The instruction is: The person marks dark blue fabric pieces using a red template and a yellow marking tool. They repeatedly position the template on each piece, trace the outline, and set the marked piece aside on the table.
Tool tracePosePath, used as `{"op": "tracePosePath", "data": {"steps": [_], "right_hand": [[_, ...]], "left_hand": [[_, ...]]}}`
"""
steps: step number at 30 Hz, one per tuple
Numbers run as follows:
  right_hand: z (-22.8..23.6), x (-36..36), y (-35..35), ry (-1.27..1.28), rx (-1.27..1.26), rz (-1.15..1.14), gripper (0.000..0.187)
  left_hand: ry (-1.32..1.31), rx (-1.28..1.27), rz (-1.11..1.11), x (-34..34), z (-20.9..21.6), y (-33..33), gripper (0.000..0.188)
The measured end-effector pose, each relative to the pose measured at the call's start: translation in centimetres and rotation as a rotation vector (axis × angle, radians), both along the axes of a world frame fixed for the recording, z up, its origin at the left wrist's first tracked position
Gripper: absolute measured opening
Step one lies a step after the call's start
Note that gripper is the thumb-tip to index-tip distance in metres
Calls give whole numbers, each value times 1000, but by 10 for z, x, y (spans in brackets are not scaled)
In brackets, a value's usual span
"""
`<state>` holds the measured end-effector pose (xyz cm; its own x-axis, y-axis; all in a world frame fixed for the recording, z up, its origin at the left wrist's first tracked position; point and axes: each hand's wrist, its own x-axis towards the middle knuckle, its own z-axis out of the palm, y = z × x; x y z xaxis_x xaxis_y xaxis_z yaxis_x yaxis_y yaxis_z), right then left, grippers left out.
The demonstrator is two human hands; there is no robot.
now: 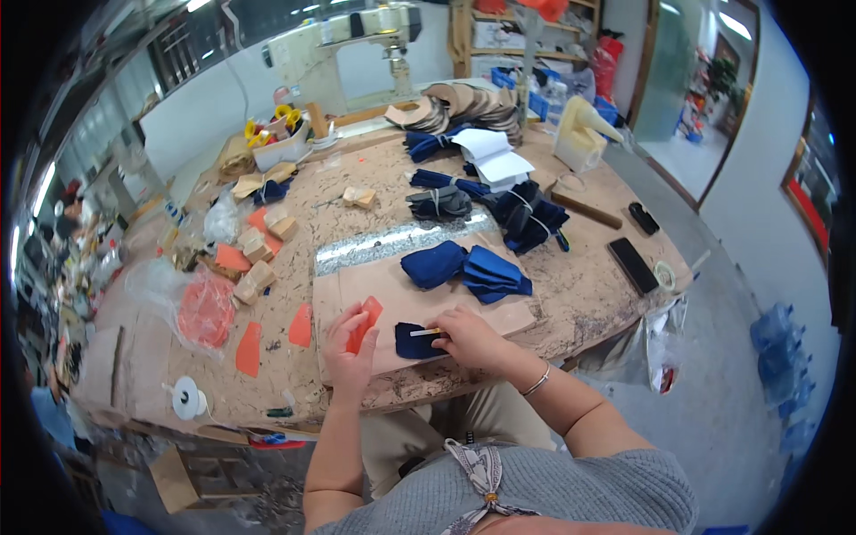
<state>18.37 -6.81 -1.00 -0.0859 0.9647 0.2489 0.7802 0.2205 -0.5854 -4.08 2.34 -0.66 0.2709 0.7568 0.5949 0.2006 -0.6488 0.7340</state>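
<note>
My left hand (pixel 344 357) is closed around a small orange piece (pixel 365 325), held upright over the pale board (pixel 343 294). In my right hand (pixel 471 338) is a thin white pen-like stick (pixel 425 333), pinched between the fingers and pointing left. Under that stick lies a dark blue cut piece (pixel 410 348), flat on the board near the table's front edge. Just beyond both hands are stacked blue pieces, one rounded pile (pixel 432 266) and one fanned pile (pixel 496 275). Two flat orange pieces (pixel 300 326) (pixel 249 349) rest left of my left hand.
Dark bundles (pixel 530 217) and white paper (pixel 493 159) lie farther back, before a sewing machine (pixel 343 62). To the right are a hammer (pixel 586 209), a black phone (pixel 632 265) and a cream glue pot (pixel 580 138). A white spool (pixel 188 398) and plastic bag (pixel 205 308) sit left.
</note>
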Motion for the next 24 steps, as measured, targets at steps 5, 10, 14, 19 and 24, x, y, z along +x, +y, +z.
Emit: {"op": "tracePosePath", "data": {"steps": [5, 10, 14, 19, 24], "right_hand": [[17, 15, -15, -106, -28, -113, 35], [45, -3, 5, -66, -298, 6, 29], [48, 40, 10, 78, -180, -124, 22], [79, 138, 16, -323, -186, -378, 26], [77, 108, 58, -282, 60, -176, 51]], "left_hand": [[2, 108, -24, 14, -8, 1, 28], [7, 60, 66, -1, -11, -2, 28], [108, 134, 85, -3, -15, -2, 27], [193, 228, 72, 7, -17, -6, 27], [279, 286, 123, 8, -15, -8, 27]]}}
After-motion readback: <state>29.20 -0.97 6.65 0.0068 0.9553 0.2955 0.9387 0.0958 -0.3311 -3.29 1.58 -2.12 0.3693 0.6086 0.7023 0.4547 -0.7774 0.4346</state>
